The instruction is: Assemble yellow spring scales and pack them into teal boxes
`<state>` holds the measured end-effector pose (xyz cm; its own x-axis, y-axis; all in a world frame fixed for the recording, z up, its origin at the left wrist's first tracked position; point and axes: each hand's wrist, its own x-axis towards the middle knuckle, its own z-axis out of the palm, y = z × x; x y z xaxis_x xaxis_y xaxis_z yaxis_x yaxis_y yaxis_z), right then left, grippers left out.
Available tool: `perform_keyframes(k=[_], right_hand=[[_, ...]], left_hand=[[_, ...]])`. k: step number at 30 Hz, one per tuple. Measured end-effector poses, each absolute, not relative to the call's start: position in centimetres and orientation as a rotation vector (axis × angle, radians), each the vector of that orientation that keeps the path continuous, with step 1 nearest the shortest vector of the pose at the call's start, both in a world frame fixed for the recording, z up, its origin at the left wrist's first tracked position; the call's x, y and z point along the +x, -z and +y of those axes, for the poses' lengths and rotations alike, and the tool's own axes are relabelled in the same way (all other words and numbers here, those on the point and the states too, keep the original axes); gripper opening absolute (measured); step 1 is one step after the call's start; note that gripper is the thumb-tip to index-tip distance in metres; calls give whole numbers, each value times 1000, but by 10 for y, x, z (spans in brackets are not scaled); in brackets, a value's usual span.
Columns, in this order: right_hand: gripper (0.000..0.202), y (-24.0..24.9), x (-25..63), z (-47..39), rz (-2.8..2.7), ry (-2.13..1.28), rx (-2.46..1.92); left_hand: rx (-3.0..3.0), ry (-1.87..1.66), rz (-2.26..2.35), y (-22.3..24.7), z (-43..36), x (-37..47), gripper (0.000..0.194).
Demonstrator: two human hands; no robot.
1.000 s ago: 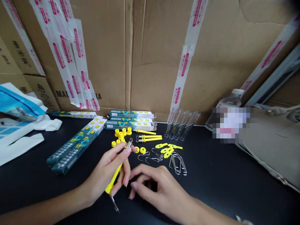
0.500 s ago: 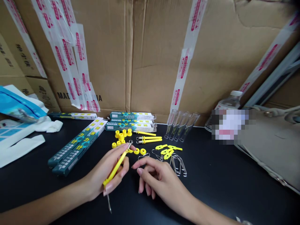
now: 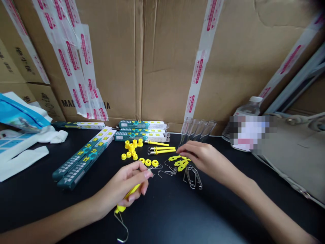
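Observation:
My left hand [image 3: 127, 184] is closed around a yellow spring-scale rod [image 3: 133, 192], with a wire hook [image 3: 123, 230] hanging from its lower end. Thumb and fingertips pinch its metal end, which they partly hide. Over on the right, my right hand [image 3: 199, 154] reaches to a row of clear plastic tubes [image 3: 196, 130], fingertips closed at the lower end of the leftmost one. Below that hand lie yellow flat pieces [image 3: 180, 164] and bent wire hooks [image 3: 192, 178]. Small yellow caps [image 3: 131, 147] and rings [image 3: 148, 162] sit beyond my left hand.
Several yellow rods [image 3: 162, 150] lie before stacked spring-scale boxes [image 3: 142, 136]; more boxes [image 3: 83, 159] are at left. A blue-and-white bag [image 3: 25, 113] stands far left, a bottle [image 3: 250, 108] and beige bag [image 3: 291, 152] at right. Cardboard [image 3: 167, 67] backs the black table [image 3: 175, 213].
My right hand has moved up and right from beside my left hand to the clear tubes. My left hand has shifted slightly right, and the hook below it now shows more fully.

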<state>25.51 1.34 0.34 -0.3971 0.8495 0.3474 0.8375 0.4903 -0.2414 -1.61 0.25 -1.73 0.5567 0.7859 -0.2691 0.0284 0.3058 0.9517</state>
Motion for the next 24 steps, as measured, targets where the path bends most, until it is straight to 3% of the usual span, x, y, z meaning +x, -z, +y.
perform_keyframes(k=[17,20,24], right_hand=[[16,14,250,20,-2417,174,-1392],[16,11,239,10,-2197,-45,-1336],[20,18,207,-12,-1757,-696,-1206]], left_hand=[[1469,-713,988,20,-7,-15,30],[1454,-740,948,22,-5,-16,32],[1416,-724,867,23,-3,-17,34]])
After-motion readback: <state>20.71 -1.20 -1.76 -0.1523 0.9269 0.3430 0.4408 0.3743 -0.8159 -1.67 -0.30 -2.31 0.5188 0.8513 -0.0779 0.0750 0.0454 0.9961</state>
